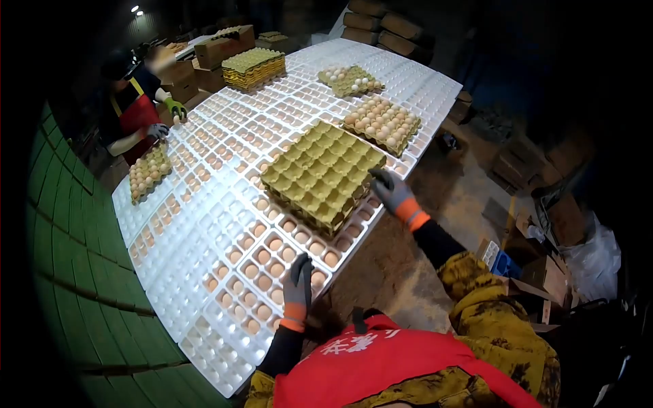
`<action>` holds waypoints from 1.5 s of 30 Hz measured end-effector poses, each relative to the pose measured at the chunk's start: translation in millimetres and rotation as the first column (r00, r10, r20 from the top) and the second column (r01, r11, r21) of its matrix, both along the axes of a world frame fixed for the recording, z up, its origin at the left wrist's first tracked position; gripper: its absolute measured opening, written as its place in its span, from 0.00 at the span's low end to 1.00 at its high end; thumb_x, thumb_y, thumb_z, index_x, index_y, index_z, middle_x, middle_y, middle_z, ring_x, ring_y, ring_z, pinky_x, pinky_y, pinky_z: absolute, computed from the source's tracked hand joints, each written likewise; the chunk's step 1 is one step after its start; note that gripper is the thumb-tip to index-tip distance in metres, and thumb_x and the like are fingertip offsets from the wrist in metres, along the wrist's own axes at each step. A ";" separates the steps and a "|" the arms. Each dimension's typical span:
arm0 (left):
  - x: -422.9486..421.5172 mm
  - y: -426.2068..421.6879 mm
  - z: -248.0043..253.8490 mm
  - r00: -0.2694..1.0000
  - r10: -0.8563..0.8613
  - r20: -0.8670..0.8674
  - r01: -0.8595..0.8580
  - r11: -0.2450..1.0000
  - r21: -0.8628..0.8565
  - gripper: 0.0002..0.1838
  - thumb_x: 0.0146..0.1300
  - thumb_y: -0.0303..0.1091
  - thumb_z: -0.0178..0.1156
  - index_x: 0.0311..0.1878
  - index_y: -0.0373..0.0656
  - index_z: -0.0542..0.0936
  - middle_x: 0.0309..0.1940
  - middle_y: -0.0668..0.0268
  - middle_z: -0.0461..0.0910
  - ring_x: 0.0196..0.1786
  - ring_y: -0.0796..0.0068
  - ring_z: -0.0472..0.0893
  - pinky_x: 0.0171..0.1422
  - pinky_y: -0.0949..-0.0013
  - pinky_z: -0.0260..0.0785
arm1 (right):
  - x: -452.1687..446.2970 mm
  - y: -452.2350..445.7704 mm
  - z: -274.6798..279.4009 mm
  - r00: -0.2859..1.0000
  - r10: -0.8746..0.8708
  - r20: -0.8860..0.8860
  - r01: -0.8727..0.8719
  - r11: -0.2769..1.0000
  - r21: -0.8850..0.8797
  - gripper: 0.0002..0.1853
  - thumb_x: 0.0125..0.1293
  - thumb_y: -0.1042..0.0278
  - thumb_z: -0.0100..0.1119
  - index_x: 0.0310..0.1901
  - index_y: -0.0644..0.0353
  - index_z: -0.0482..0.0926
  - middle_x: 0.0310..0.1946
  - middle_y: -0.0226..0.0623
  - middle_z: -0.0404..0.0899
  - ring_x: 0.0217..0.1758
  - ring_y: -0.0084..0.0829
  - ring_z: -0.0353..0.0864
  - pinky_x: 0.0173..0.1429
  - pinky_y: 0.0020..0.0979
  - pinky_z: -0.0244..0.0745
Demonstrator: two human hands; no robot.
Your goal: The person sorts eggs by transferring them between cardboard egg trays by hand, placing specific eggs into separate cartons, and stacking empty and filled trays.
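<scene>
My left hand point(298, 284), in a grey glove with an orange cuff, is over the near edge of the white plastic trays, beside several brown eggs point(264, 257). Its fingers are stretched out and it holds nothing I can see. A stack of yellowish pulp egg trays point(320, 170) lies on the white trays, the top one with bare cups. At its right corner, my right hand point(392, 192), gloved the same way, has its fingers bent round the edge. Just beyond sits a pulp tray full of eggs point(382, 124).
Across the table, a co-worker in a red apron point(133, 115) handles eggs beside a partly filled egg tray point(149, 171). Stacked pulp trays point(254, 68) and another tray of eggs point(350, 80) stand farther back. Cardboard boxes point(544, 275) and a clear plastic bag point(593, 262) lie at right.
</scene>
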State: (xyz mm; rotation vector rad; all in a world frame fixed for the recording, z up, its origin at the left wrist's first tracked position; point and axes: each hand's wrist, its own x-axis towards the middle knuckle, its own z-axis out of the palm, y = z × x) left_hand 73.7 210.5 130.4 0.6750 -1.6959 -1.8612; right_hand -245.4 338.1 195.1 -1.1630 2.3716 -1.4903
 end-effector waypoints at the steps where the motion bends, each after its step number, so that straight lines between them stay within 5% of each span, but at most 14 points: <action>1: -21.1 -10.5 5.3 1.000 0.017 -0.010 -0.017 1.000 -0.017 0.23 0.75 0.40 0.53 0.66 0.35 0.73 0.54 0.61 0.81 0.51 0.71 0.81 0.57 0.68 0.73 | -22.9 -12.4 15.7 0.999 -0.033 0.014 0.033 0.999 0.013 0.23 0.68 0.54 0.58 0.59 0.58 0.77 0.55 0.48 0.79 0.59 0.43 0.79 0.61 0.36 0.73; 5: -94.1 -58.8 -18.3 0.979 0.173 0.109 -0.163 0.982 -0.094 0.29 0.72 0.47 0.56 0.69 0.38 0.69 0.54 0.64 0.78 0.51 0.72 0.81 0.56 0.67 0.73 | -129.0 -61.3 7.5 0.974 -0.066 -0.219 0.099 0.985 0.142 0.29 0.67 0.46 0.56 0.61 0.61 0.74 0.56 0.52 0.78 0.59 0.49 0.77 0.63 0.40 0.71; 10: -142.9 -65.6 11.1 0.941 0.257 0.221 -0.273 0.961 0.047 0.28 0.70 0.44 0.59 0.66 0.36 0.70 0.52 0.60 0.78 0.49 0.73 0.77 0.53 0.68 0.71 | -229.1 -120.4 -52.7 0.965 0.219 0.146 -0.252 0.930 0.267 0.35 0.65 0.41 0.59 0.63 0.63 0.73 0.54 0.53 0.80 0.55 0.43 0.81 0.59 0.36 0.73; 15: -167.3 -54.0 47.1 0.831 0.540 0.133 -0.516 0.838 -0.177 0.26 0.70 0.36 0.56 0.66 0.30 0.69 0.59 0.56 0.76 0.59 0.64 0.75 0.66 0.65 0.65 | -271.8 -140.1 -15.6 0.794 0.346 0.500 -0.457 0.882 0.115 0.29 0.67 0.47 0.60 0.61 0.62 0.75 0.49 0.43 0.82 0.48 0.33 0.82 0.52 0.31 0.77; 19: -170.5 -48.0 37.2 0.746 0.600 0.290 -0.543 0.799 -0.258 0.26 0.69 0.37 0.56 0.65 0.30 0.69 0.59 0.55 0.76 0.58 0.63 0.75 0.65 0.63 0.65 | -383.8 -181.7 -48.6 0.387 0.317 0.866 -0.315 0.928 -0.199 0.21 0.71 0.55 0.58 0.57 0.63 0.77 0.44 0.34 0.82 0.39 0.26 0.82 0.43 0.28 0.81; 23: -187.3 -27.8 39.8 0.647 0.627 0.434 -0.617 0.765 -0.185 0.22 0.69 0.36 0.54 0.60 0.31 0.74 0.53 0.58 0.79 0.54 0.68 0.75 0.61 0.66 0.66 | -508.5 -260.5 -109.9 0.245 0.410 0.879 0.324 0.820 -0.473 0.22 0.72 0.64 0.55 0.63 0.66 0.67 0.54 0.45 0.76 0.54 0.38 0.79 0.50 0.35 0.81; 24: -192.1 -26.6 41.8 0.609 0.649 0.455 -0.626 0.746 -0.226 0.21 0.69 0.36 0.54 0.59 0.31 0.75 0.51 0.59 0.80 0.52 0.68 0.76 0.59 0.65 0.67 | -552.5 -287.1 -146.5 0.732 0.194 0.653 0.121 0.906 -0.406 0.17 0.73 0.65 0.53 0.56 0.67 0.71 0.49 0.45 0.77 0.51 0.39 0.78 0.48 0.36 0.79; 25: -196.9 -25.4 44.5 0.568 0.673 0.474 -0.636 0.724 -0.267 0.21 0.69 0.36 0.54 0.58 0.31 0.76 0.49 0.59 0.80 0.50 0.69 0.76 0.58 0.65 0.68 | -586.2 -308.6 -180.0 0.987 0.039 0.156 -0.003 0.974 -0.227 0.13 0.74 0.65 0.51 0.49 0.68 0.74 0.44 0.44 0.78 0.48 0.40 0.78 0.47 0.37 0.77; 28: -191.3 -27.2 34.6 0.584 0.673 0.454 -0.684 0.709 -0.172 0.22 0.71 0.40 0.55 0.59 0.32 0.75 0.49 0.59 0.80 0.49 0.68 0.77 0.57 0.65 0.68 | -613.7 -336.9 -174.4 0.951 -0.309 -0.019 0.307 0.947 -0.093 0.19 0.75 0.61 0.49 0.56 0.68 0.73 0.51 0.50 0.79 0.55 0.39 0.78 0.54 0.33 0.75; 31: -185.9 -26.6 31.4 0.537 0.674 0.507 -0.728 0.674 -0.124 0.21 0.72 0.40 0.55 0.59 0.33 0.75 0.45 0.64 0.82 0.46 0.73 0.77 0.52 0.68 0.69 | -699.8 -354.3 -227.7 0.886 -0.176 -0.428 0.265 0.951 0.159 0.52 0.47 0.53 0.77 0.69 0.71 0.60 0.61 0.55 0.73 0.63 0.47 0.74 0.67 0.37 0.69; 33: -195.7 -27.0 35.9 0.469 0.711 0.524 -0.762 0.626 -0.168 0.20 0.71 0.38 0.55 0.58 0.31 0.76 0.40 0.67 0.81 0.39 0.80 0.74 0.45 0.73 0.67 | -635.2 -339.0 -135.8 0.940 -0.182 -0.287 0.278 0.897 0.343 0.37 0.57 0.57 0.71 0.64 0.64 0.67 0.61 0.48 0.75 0.61 0.39 0.76 0.63 0.34 0.72; 38: -185.7 -28.3 23.9 0.447 0.695 0.563 -0.810 0.582 -0.074 0.19 0.72 0.38 0.56 0.56 0.31 0.77 0.45 0.62 0.83 0.45 0.75 0.78 0.50 0.70 0.71 | -650.1 -353.8 -139.4 0.996 -0.038 -0.079 0.044 0.996 0.074 0.41 0.51 0.67 0.72 0.67 0.65 0.63 0.59 0.48 0.77 0.62 0.41 0.77 0.65 0.35 0.72; 43: -196.4 -26.5 35.1 0.400 0.692 0.601 -0.857 0.515 -0.022 0.18 0.71 0.38 0.58 0.55 0.32 0.78 0.44 0.65 0.83 0.43 0.78 0.78 0.47 0.72 0.70 | -641.2 -361.2 -128.0 0.988 -0.076 -0.135 0.082 0.996 0.040 0.28 0.54 0.68 0.67 0.57 0.66 0.74 0.49 0.46 0.83 0.54 0.39 0.82 0.58 0.35 0.75; 45: -196.4 -26.8 19.4 0.399 0.772 0.495 -0.863 0.499 -0.080 0.17 0.69 0.40 0.61 0.54 0.37 0.79 0.34 0.73 0.80 0.29 0.82 0.72 0.29 0.74 0.62 | -624.9 -366.6 -120.5 0.994 -0.043 -0.101 0.040 0.999 -0.033 0.25 0.54 0.67 0.67 0.54 0.66 0.76 0.47 0.46 0.84 0.52 0.39 0.83 0.56 0.35 0.76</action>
